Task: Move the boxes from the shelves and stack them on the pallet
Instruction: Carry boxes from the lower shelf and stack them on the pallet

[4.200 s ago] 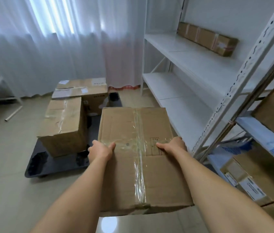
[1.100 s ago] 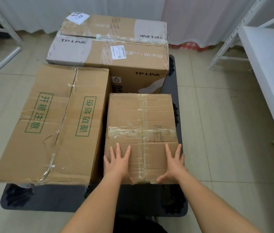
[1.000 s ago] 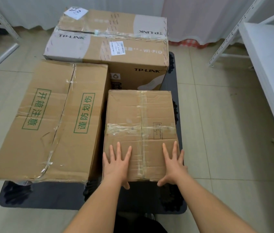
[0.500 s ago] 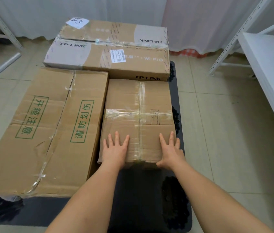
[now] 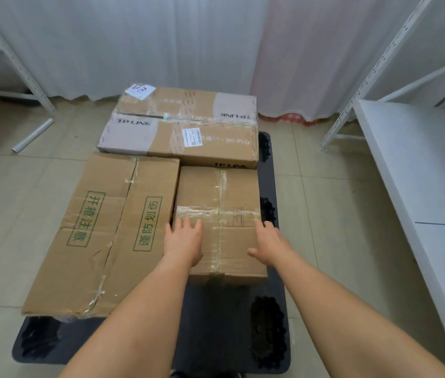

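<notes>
In the head view, a dark pallet [image 5: 216, 336] lies on a floor of pale tiles [image 5: 338, 214], and three cardboard boxes stand on it. At the far end is a long TP-LINK box [image 5: 183, 132] with a white label and a paper note on its top. On the left is a wide box with green characters [image 5: 101, 236], closed with wrinkled clear tape; its near left corner reaches over the edge of the pallet. On the right is a smaller taped box [image 5: 216, 197], touching the TP-LINK box behind it and standing just beside the green-printed box. A white curtain [image 5: 161, 42] hangs behind them. A white metal shelf [image 5: 420, 165] with perforated posts stands at the right, and a white tube [image 5: 32, 135] lies on the floor at the left.

The boxes are plain brown cardboard with flat tops and shiny tape crossing the seams.

The left hand [image 5: 184, 240] lies flat on the top of the smaller box, fingers straight and a little spread. The right hand [image 5: 267, 240] rests at the right edge of the same box, fingers extended, thumb apart; neither hand grips anything.
</notes>
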